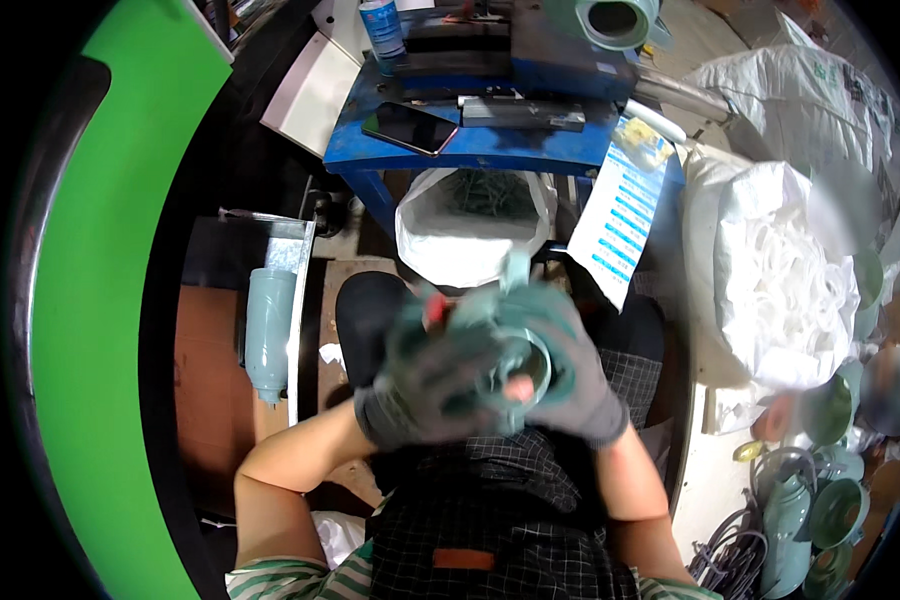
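Over my lap, both gloved hands are closed around a pale green plastic part [540, 372] with a round, ring-shaped opening. My left hand [420, 380] wraps its left side, and my right hand [582, 375] grips the right side. Motion blurs the fingers and the part's outline. A small red piece [434, 309] shows at the top of my left hand; its kind is too smeared to tell. Something pinkish, perhaps a fingertip, appears inside the ring. Beyond the hands, an open white sack [440, 240] holds dark green scraps.
A blue bench [510, 150] ahead carries a phone [410, 129] and a spray can [382, 30]. To the left, a green cylindrical housing [270, 330] lies in a box. At right are a bag of white rings [790, 290], several green housings [788, 520] and grey cables [732, 550].
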Motion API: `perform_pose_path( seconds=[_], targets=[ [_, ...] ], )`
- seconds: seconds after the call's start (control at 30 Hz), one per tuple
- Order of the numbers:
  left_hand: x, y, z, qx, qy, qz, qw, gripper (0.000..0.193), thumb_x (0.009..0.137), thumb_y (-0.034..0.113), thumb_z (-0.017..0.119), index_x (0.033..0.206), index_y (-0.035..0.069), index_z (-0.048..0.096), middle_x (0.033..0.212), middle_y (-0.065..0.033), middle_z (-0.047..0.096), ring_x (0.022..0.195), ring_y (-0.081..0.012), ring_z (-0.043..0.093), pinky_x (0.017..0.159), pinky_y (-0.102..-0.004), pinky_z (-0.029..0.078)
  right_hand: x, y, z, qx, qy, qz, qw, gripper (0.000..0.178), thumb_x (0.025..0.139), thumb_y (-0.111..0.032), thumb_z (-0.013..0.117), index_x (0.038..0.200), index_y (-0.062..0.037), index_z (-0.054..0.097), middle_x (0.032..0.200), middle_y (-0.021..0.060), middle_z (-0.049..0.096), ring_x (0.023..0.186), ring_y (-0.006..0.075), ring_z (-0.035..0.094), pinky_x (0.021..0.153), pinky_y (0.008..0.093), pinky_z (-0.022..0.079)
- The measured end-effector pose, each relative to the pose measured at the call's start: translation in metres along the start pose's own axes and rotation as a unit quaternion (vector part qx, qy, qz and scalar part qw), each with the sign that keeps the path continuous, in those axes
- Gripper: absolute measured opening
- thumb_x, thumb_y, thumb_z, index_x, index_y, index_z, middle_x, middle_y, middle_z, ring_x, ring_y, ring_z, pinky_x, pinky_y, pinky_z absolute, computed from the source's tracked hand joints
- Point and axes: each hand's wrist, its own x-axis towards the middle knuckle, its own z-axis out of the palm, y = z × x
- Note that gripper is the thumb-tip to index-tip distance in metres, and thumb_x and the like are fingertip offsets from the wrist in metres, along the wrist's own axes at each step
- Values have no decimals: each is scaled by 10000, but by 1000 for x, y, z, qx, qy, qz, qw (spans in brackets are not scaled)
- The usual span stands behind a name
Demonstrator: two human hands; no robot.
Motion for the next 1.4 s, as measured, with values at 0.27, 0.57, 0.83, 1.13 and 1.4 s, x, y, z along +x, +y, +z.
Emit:
perform_pose_path(
  seconds=[0.27, 0.57, 0.83, 1.13, 1.4],
  targets=[
    [46, -36, 18, -47, -27, -123, 991, 913, 775, 492, 837, 1517, 104, 475, 1552, -257, 401, 1441, -481, 398, 1180, -707, 277, 58, -4, -30, -72, 104, -59, 990, 795, 664, -191, 939, 1388, -84, 626, 1527, 224, 481, 1439, 448, 451, 1179, 532, 411],
    [50, 76, 35, -313, -88, -66, 943, 889, 738, 607, 883, 1380, 66, 592, 1303, -204, 674, 1193, -382, 658, 1047, -574, 491, -118, -54, -123, 27, 6, 128, 991, 427, 805, -171, 880, 1203, -83, 752, 1295, 153, 689, 1217, 305, 666, 1040, 417, 525],
    [22, 79, 40, -306, -90, -76, 945, 802, 806, 502, 864, 1434, 106, 561, 1400, -180, 597, 1328, -374, 570, 1119, -559, 445, -128, 83, -294, -576, 361, 143, 719, 414, 926, -206, 759, 1277, -17, 647, 1253, 180, 672, 1204, 360, 611, 1080, 447, 456],
    [-8, 101, 66, -63, 6, -29, 998, 666, 876, 270, 710, 1516, 200, 540, 1507, -80, 520, 1396, -334, 506, 1157, -550, 427, -189, 65, -356, -455, 404, 278, 743, 262, 971, -211, 735, 1081, 26, 729, 1078, 143, 711, 984, 270, 647, 868, 386, 509],
    [-15, 87, 54, -287, -63, -62, 954, 559, 861, 146, 781, 1396, 169, 621, 1359, -117, 582, 1193, -366, 594, 999, -487, 550, -76, -97, -115, 246, 188, 439, 844, 302, 956, -172, 715, 1205, -7, 669, 896, 36, 694, 687, 84, 644, 564, 220, 497]
  ],
)
